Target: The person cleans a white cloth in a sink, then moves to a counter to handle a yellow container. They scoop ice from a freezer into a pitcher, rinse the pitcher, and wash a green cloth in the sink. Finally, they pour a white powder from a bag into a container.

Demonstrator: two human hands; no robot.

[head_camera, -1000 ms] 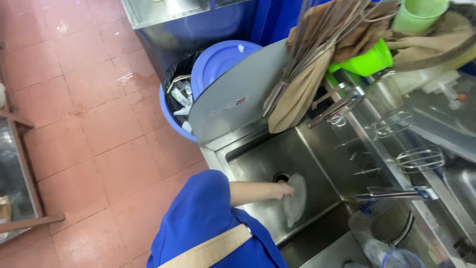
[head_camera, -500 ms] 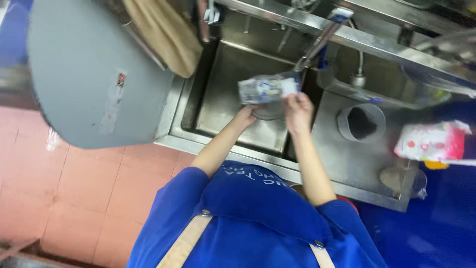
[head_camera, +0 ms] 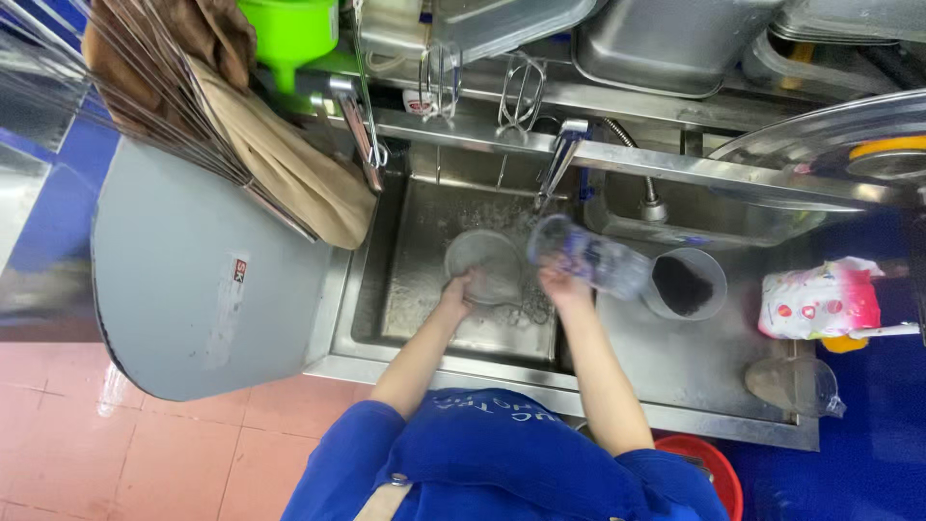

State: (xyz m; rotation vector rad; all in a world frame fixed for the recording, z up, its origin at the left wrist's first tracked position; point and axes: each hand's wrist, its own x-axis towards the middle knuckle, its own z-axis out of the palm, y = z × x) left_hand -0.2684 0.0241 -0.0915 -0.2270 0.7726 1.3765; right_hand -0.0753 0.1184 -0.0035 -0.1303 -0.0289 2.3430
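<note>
While both arms reach into the steel sink (head_camera: 386, 289), the left hand (head_camera: 461, 287) grips the rim of a round clear lid (head_camera: 485, 267) (fingers curled). Right hand (head_camera: 564, 286): closed around a clear plastic bottle (head_camera: 588, 259), tilted under the tap (head_camera: 558, 166). Right of it, a dark-filled cup (head_camera: 683, 283); farther right, a pink packet (head_camera: 818, 299).

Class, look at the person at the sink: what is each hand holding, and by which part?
Left hand grips the round metal strainer by its near rim; right hand holds the clear plastic container by its lower end.
</note>
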